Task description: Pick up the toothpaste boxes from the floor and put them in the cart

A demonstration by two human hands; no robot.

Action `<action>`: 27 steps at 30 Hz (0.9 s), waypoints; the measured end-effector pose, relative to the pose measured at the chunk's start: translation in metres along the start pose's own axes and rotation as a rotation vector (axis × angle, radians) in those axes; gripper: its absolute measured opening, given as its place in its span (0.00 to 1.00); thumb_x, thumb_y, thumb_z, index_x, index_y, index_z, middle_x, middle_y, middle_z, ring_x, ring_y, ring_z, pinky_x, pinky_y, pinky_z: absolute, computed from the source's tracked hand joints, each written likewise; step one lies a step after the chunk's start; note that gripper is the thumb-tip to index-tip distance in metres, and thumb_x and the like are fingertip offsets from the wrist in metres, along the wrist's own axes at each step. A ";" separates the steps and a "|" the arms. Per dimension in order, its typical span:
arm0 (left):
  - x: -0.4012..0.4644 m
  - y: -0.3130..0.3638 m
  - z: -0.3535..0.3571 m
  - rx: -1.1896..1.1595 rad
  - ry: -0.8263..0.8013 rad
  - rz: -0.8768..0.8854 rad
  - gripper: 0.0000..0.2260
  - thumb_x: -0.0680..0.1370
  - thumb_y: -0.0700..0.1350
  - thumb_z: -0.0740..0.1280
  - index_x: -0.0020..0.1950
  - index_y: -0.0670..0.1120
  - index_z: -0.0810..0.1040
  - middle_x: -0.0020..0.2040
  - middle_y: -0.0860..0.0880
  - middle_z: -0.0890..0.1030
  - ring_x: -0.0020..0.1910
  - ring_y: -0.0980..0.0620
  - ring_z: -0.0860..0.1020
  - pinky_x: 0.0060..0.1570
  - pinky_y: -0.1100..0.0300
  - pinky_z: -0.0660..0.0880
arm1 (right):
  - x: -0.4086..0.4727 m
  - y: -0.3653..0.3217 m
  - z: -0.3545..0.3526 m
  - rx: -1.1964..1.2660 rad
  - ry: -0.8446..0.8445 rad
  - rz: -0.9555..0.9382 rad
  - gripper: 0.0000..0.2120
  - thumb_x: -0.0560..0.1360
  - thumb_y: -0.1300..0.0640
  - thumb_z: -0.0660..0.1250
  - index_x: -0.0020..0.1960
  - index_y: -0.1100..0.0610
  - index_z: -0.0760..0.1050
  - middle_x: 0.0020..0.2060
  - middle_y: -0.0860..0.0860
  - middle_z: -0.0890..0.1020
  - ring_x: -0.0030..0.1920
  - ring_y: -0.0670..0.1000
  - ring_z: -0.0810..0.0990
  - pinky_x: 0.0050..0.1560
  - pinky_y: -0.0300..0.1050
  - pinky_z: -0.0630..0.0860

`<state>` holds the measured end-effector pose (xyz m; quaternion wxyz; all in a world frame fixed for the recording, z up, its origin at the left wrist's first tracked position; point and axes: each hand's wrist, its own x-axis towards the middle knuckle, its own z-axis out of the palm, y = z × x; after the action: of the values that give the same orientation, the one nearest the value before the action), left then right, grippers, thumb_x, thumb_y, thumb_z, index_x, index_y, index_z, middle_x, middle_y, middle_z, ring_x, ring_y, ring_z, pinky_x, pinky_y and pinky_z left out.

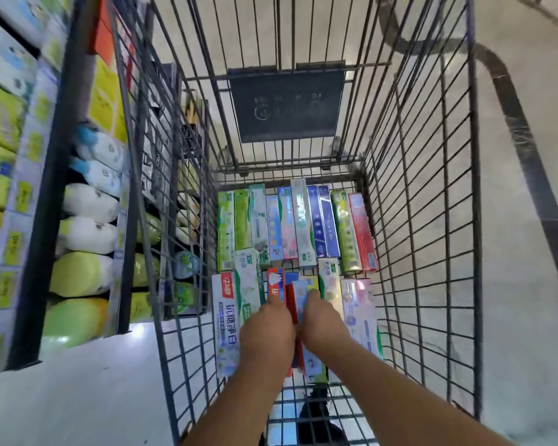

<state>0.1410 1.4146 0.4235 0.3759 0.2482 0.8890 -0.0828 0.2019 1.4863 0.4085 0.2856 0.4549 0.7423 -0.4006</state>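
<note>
Cart [432,220] on pale floor [529,252] beside stocked shelves [29,188].

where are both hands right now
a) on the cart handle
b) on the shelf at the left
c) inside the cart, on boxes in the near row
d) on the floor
c: the left hand and right hand reach down into the cart, on the boxes of its near row.
</note>
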 end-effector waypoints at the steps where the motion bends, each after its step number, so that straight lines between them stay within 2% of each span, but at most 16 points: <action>1: -0.003 -0.001 0.000 0.010 -0.009 0.010 0.12 0.80 0.39 0.58 0.63 0.40 0.69 0.54 0.43 0.80 0.53 0.42 0.80 0.43 0.52 0.73 | -0.001 -0.002 0.000 -0.007 -0.009 -0.020 0.15 0.74 0.59 0.69 0.51 0.56 0.63 0.41 0.50 0.73 0.45 0.56 0.78 0.40 0.44 0.70; 3: -0.010 -0.004 -0.003 0.024 -0.005 0.029 0.11 0.79 0.37 0.59 0.61 0.40 0.71 0.52 0.43 0.81 0.52 0.42 0.81 0.45 0.52 0.75 | -0.002 -0.005 0.002 -0.050 -0.052 -0.068 0.13 0.75 0.59 0.68 0.50 0.55 0.62 0.45 0.53 0.76 0.47 0.56 0.78 0.42 0.44 0.69; 6: -0.023 -0.015 -0.006 -0.040 0.014 0.082 0.09 0.79 0.39 0.59 0.58 0.42 0.73 0.51 0.45 0.80 0.51 0.43 0.81 0.45 0.53 0.75 | -0.012 -0.011 0.001 -0.056 -0.093 -0.113 0.11 0.77 0.58 0.66 0.56 0.57 0.67 0.54 0.57 0.79 0.51 0.56 0.78 0.44 0.43 0.70; 10: -0.046 -0.035 -0.030 -0.111 0.051 0.140 0.07 0.80 0.46 0.59 0.54 0.46 0.73 0.49 0.47 0.80 0.47 0.46 0.80 0.46 0.53 0.78 | -0.037 -0.020 -0.023 -0.053 -0.092 -0.122 0.15 0.76 0.57 0.68 0.59 0.55 0.67 0.49 0.52 0.77 0.46 0.51 0.76 0.45 0.41 0.71; 12: -0.059 -0.046 -0.057 -0.126 0.079 0.167 0.07 0.80 0.48 0.59 0.54 0.46 0.73 0.49 0.48 0.79 0.44 0.48 0.79 0.44 0.55 0.77 | -0.054 -0.026 -0.050 -0.105 -0.048 -0.120 0.19 0.77 0.58 0.68 0.65 0.57 0.68 0.57 0.54 0.78 0.52 0.53 0.77 0.50 0.43 0.74; 14: -0.075 -0.054 -0.093 -0.125 0.093 0.202 0.10 0.81 0.49 0.59 0.57 0.46 0.73 0.51 0.48 0.78 0.45 0.49 0.77 0.43 0.56 0.75 | -0.076 -0.033 -0.084 -0.173 0.006 -0.153 0.19 0.76 0.58 0.68 0.65 0.59 0.69 0.60 0.56 0.77 0.56 0.54 0.78 0.54 0.44 0.75; 19: -0.133 -0.068 -0.193 -0.140 0.118 0.262 0.16 0.79 0.52 0.63 0.61 0.43 0.72 0.56 0.46 0.75 0.52 0.48 0.76 0.52 0.52 0.76 | -0.146 -0.070 -0.168 -0.353 0.126 -0.296 0.23 0.77 0.55 0.68 0.69 0.59 0.67 0.63 0.57 0.75 0.59 0.55 0.77 0.61 0.49 0.74; 21: -0.162 -0.075 -0.230 -0.114 0.146 0.258 0.17 0.79 0.54 0.64 0.61 0.43 0.71 0.57 0.45 0.75 0.53 0.47 0.76 0.51 0.52 0.75 | -0.172 -0.088 -0.195 -0.433 0.185 -0.375 0.23 0.76 0.54 0.68 0.68 0.58 0.68 0.63 0.57 0.75 0.59 0.56 0.76 0.61 0.51 0.74; 25: -0.223 -0.090 -0.278 -0.087 0.211 0.213 0.17 0.79 0.55 0.63 0.62 0.45 0.69 0.58 0.46 0.72 0.47 0.48 0.72 0.47 0.53 0.72 | -0.225 -0.119 -0.227 -0.570 0.292 -0.516 0.22 0.76 0.56 0.68 0.67 0.58 0.69 0.62 0.56 0.75 0.62 0.56 0.74 0.64 0.52 0.73; 27: -0.253 -0.096 -0.290 -0.065 0.217 0.208 0.22 0.80 0.55 0.63 0.68 0.44 0.67 0.64 0.44 0.71 0.53 0.47 0.71 0.50 0.54 0.69 | -0.248 -0.128 -0.229 -0.598 0.317 -0.563 0.22 0.75 0.58 0.68 0.68 0.58 0.69 0.62 0.56 0.74 0.61 0.56 0.75 0.65 0.52 0.73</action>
<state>0.0608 1.3324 0.8031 0.2918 0.3342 0.8961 0.0126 0.1774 1.5378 0.7651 0.1671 0.1881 0.9552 -0.1559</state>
